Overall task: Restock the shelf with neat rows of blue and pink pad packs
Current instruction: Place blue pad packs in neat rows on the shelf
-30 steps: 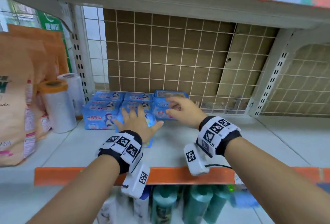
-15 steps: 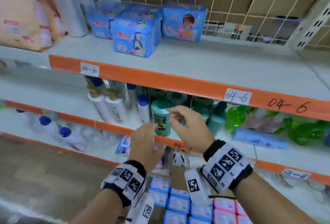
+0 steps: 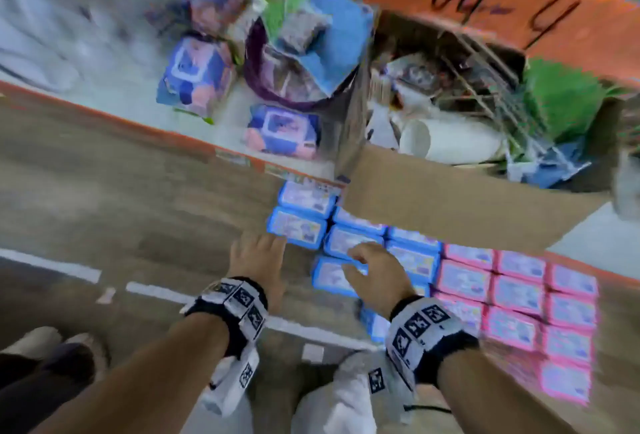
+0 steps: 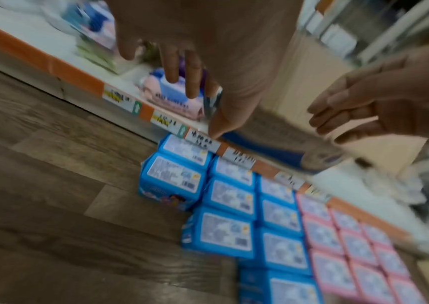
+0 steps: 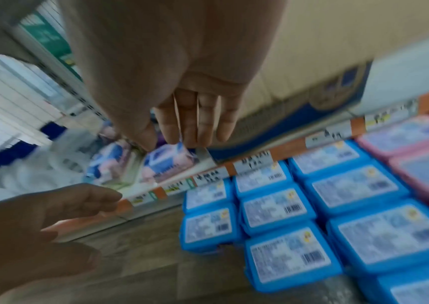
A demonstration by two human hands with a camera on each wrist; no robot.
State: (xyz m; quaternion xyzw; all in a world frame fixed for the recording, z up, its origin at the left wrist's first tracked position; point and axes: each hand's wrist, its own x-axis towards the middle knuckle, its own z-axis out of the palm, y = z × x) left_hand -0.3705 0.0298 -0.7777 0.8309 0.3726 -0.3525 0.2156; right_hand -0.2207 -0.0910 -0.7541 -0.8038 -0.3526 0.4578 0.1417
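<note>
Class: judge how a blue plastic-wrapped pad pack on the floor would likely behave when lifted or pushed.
The blue plastic-wrapped pad pack looks glossy, so probably a bit slippery. Its rounded, bulging edges suggest soft and squashable, likely light for its size. Lying flat and boxy among its neighbours, it should slide rather than roll or tip.

A cardboard box (image 3: 450,205) stands on the wood-look floor (image 3: 121,198) against the bottom shelf (image 3: 114,101), holding a white tube (image 3: 446,141), green packaging (image 3: 561,101) and wire racks (image 3: 485,80). Left of it on that shelf lie blue-and-pink wipe packs (image 3: 282,132) and a purple hoop (image 3: 256,70). White floor markings (image 3: 52,265) cross the boards.
</note>
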